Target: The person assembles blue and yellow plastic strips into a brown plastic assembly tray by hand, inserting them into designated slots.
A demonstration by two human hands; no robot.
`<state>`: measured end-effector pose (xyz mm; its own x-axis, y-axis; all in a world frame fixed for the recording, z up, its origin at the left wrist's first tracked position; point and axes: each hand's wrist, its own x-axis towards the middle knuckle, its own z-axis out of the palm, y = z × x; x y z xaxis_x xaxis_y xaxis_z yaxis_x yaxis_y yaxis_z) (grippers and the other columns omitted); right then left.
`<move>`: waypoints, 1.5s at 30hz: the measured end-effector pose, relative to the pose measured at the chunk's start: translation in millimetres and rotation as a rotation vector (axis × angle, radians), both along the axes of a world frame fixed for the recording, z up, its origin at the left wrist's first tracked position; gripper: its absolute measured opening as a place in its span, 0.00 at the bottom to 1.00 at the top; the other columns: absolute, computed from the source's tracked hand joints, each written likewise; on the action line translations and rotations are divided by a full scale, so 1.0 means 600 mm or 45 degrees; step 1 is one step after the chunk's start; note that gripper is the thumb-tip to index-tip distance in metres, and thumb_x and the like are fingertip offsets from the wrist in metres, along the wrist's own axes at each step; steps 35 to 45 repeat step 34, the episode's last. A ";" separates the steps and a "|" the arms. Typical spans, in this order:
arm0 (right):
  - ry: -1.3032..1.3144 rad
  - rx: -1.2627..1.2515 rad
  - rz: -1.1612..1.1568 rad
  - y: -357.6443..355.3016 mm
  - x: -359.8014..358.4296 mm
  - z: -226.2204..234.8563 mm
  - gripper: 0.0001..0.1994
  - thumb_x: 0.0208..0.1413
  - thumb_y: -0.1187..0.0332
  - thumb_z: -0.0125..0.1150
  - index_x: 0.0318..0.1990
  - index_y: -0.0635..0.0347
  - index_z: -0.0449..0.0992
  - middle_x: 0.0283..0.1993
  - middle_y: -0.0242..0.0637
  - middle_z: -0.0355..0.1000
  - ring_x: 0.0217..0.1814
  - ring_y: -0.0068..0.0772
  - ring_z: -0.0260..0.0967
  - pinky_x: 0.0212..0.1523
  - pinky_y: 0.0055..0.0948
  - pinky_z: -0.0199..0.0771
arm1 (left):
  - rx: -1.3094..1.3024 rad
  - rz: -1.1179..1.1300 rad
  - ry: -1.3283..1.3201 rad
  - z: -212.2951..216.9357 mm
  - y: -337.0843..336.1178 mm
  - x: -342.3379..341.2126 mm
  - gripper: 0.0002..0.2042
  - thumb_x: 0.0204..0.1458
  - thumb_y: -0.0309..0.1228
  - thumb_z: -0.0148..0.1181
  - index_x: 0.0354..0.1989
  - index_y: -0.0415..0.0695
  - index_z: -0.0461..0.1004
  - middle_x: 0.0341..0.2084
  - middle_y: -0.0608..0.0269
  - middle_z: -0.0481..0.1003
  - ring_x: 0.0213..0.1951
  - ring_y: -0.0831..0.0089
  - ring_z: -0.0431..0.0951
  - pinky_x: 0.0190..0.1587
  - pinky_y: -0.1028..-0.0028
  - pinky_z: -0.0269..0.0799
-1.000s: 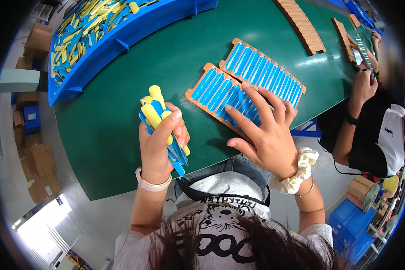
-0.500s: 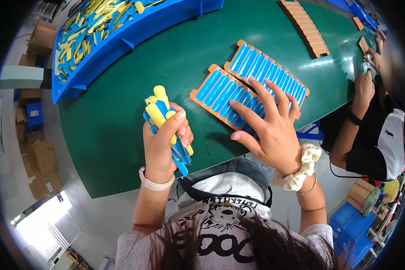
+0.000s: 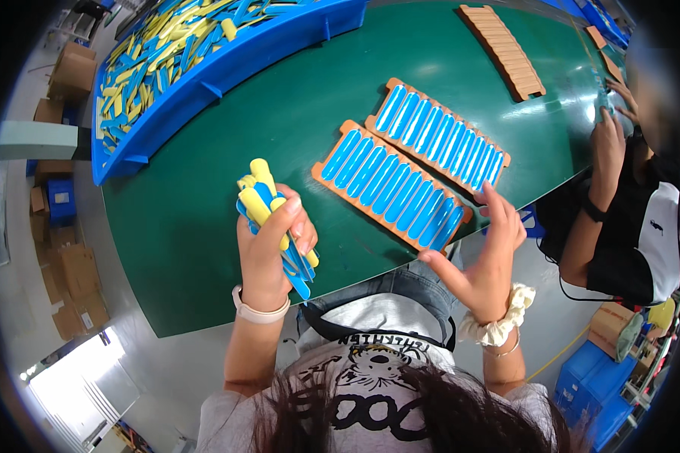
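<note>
My left hand (image 3: 264, 238) is closed round a bunch of yellow and blue flat plastic sticks (image 3: 257, 202) with rounded ends, held above the table's near part. My right hand (image 3: 491, 260) is open, thumb and fingers spread around the right end of the nearer brown tray (image 3: 326, 172); whether they touch it I cannot tell. Blue sticks (image 3: 385, 190) lie side by side in that tray's slots. Just beyond it, a second brown tray (image 3: 372, 122) holds another row of blue sticks (image 3: 423, 128).
A blue bin (image 3: 234, 72) heaped with loose yellow and blue sticks (image 3: 166, 57) stands at the far left of the green table (image 3: 181, 226). A ridged brown tray (image 3: 502, 53) lies at the far right. Another person's hands (image 3: 608, 140) work at the right edge.
My right hand has drawn back from over the slots toward the nearer tray's right end, uncovering the blue sticks. My left hand keeps its bunch, with little movement.
</note>
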<state>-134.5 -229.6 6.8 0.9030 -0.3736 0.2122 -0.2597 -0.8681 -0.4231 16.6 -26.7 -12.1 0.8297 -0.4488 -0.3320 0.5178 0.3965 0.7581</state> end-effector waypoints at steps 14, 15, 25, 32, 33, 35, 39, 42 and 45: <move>-0.137 0.105 -0.147 0.004 -0.021 -0.040 0.42 0.33 0.56 0.73 0.58 0.61 0.59 0.49 0.37 0.65 0.50 0.38 0.55 0.55 0.43 0.43 | -0.061 0.048 -0.003 -0.001 -0.009 -0.001 0.04 0.54 0.24 0.51 0.37 0.42 0.64 0.15 0.66 0.64 0.14 0.78 0.63 0.19 0.77 0.60; -0.152 0.160 -0.177 0.004 -0.021 -0.040 0.42 0.33 0.56 0.73 0.57 0.61 0.59 0.49 0.37 0.65 0.50 0.38 0.54 0.55 0.42 0.43 | -0.040 0.060 -0.013 -0.001 -0.009 -0.002 0.04 0.55 0.25 0.51 0.37 0.42 0.65 0.16 0.67 0.63 0.14 0.79 0.62 0.18 0.78 0.59; -0.228 0.098 -0.360 -0.038 -0.002 -0.061 0.40 0.34 0.55 0.73 0.54 0.60 0.60 0.46 0.34 0.64 0.48 0.36 0.54 0.54 0.39 0.43 | -0.038 0.053 0.020 -0.001 -0.009 0.000 0.04 0.54 0.24 0.52 0.36 0.43 0.65 0.16 0.66 0.63 0.14 0.77 0.63 0.18 0.76 0.60; -0.303 -0.053 -0.416 -0.103 0.039 -0.013 0.38 0.37 0.52 0.71 0.54 0.61 0.60 0.47 0.41 0.62 0.49 0.39 0.55 0.52 0.39 0.47 | -0.069 0.102 0.063 0.003 -0.003 0.003 0.04 0.54 0.24 0.51 0.36 0.43 0.65 0.15 0.66 0.63 0.14 0.77 0.62 0.18 0.76 0.59; -0.337 -0.114 -0.402 -0.129 0.058 -0.008 0.36 0.40 0.53 0.69 0.55 0.60 0.60 0.49 0.43 0.62 0.52 0.42 0.55 0.52 0.41 0.49 | -0.048 0.086 0.061 0.001 -0.005 0.005 0.04 0.54 0.25 0.52 0.37 0.43 0.65 0.15 0.66 0.63 0.13 0.77 0.63 0.18 0.76 0.59; -0.369 -0.186 -0.391 -0.161 0.075 -0.001 0.35 0.43 0.54 0.68 0.56 0.60 0.60 0.51 0.45 0.62 0.55 0.44 0.55 0.52 0.44 0.52 | -0.036 0.064 0.062 0.001 -0.005 0.005 0.05 0.54 0.25 0.52 0.37 0.43 0.65 0.15 0.66 0.63 0.13 0.77 0.63 0.18 0.76 0.60; -0.369 -0.186 -0.391 -0.161 0.075 -0.001 0.35 0.43 0.54 0.68 0.56 0.60 0.60 0.51 0.45 0.62 0.55 0.44 0.55 0.52 0.44 0.52 | -0.036 0.064 0.062 0.001 -0.005 0.005 0.05 0.54 0.25 0.52 0.37 0.43 0.65 0.15 0.66 0.63 0.13 0.77 0.63 0.18 0.76 0.60; -0.369 -0.186 -0.391 -0.161 0.075 -0.001 0.35 0.43 0.54 0.68 0.56 0.60 0.60 0.51 0.45 0.62 0.55 0.44 0.55 0.52 0.44 0.52 | -0.036 0.064 0.062 0.001 -0.005 0.005 0.05 0.54 0.25 0.52 0.37 0.43 0.65 0.15 0.66 0.63 0.13 0.77 0.63 0.18 0.76 0.60; -0.369 -0.186 -0.391 -0.161 0.075 -0.001 0.35 0.43 0.54 0.68 0.56 0.60 0.60 0.51 0.45 0.62 0.55 0.44 0.55 0.52 0.44 0.52 | -0.036 0.064 0.062 0.001 -0.005 0.005 0.05 0.54 0.25 0.52 0.37 0.43 0.65 0.15 0.66 0.63 0.13 0.77 0.63 0.18 0.76 0.60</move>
